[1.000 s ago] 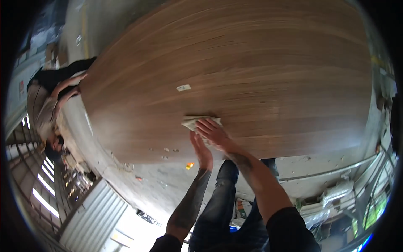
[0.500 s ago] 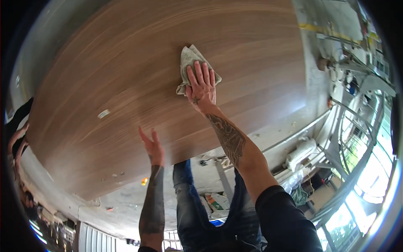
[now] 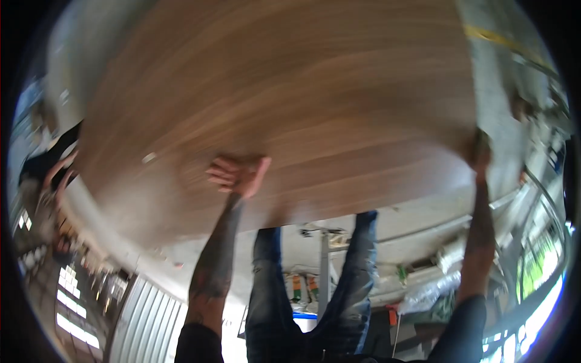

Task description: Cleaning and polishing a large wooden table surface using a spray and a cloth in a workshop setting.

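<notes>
A large wood-grain panel [image 3: 302, 91] fills the upper picture, blurred by motion. My left hand [image 3: 239, 175] lies flat on its near part with the fingers spread and nothing in it. My right hand [image 3: 481, 151] is stretched far out to the panel's right edge. It is too blurred to tell whether it grips the edge or a cloth. No cloth shows clearly. A small pale scrap [image 3: 148, 158] lies on the panel left of my left hand.
Another person [image 3: 45, 172] in dark clothes stands at the panel's left end. My legs in dark jeans [image 3: 272, 284] stand below the near edge. Pale floor, a metal post [image 3: 325, 266] and scattered clutter lie beneath, and corrugated sheet [image 3: 145, 327] sits at lower left.
My right hand has swept from the panel's middle, where it pressed a cloth, out to the right edge. My left hand has moved up onto the panel. The view has swung.
</notes>
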Available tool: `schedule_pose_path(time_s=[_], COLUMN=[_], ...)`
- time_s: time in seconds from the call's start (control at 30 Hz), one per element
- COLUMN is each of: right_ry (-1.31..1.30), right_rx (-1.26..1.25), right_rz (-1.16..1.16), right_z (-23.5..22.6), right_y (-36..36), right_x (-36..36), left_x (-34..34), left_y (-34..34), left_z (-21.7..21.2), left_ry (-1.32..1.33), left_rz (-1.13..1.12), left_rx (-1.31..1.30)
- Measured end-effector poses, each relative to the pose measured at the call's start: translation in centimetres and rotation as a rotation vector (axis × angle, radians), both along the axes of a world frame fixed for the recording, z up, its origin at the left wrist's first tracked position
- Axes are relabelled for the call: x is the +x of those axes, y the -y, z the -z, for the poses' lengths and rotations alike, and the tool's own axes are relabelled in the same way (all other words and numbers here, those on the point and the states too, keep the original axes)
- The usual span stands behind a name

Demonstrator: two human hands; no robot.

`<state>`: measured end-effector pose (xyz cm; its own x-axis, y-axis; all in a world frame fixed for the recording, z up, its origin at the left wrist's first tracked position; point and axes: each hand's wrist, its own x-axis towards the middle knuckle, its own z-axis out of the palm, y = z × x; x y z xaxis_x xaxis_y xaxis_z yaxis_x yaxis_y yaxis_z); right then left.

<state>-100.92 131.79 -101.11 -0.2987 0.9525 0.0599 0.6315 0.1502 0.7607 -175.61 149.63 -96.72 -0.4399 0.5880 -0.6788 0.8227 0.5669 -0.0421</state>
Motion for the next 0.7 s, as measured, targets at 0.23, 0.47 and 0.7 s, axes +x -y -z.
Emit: schedule_pose_path(time_s=[0.23, 0.47, 0.7], right_ry=[-2.392, -1.414, -1.350], right_rx=[0.335, -0.954, -0.544], right_rz=[0.820, -0.459, -0.408], right_z=[-1.7, -7.2, -2.2], right_y=[-2.2, -25.5, -35.4], right_x=[-26.0, -73.6, -85.3], left_x=[-0.3, -2.6, 0.8], left_y=[-0.5, 3.1, 1.9], left_z=[0.2, 1.8, 2.2], left_ry=[-0.052, 0.268, -0.363], left_rz=[0.040, 0.010, 0.094], left_rx=[-0.115, 0.316, 0.297])
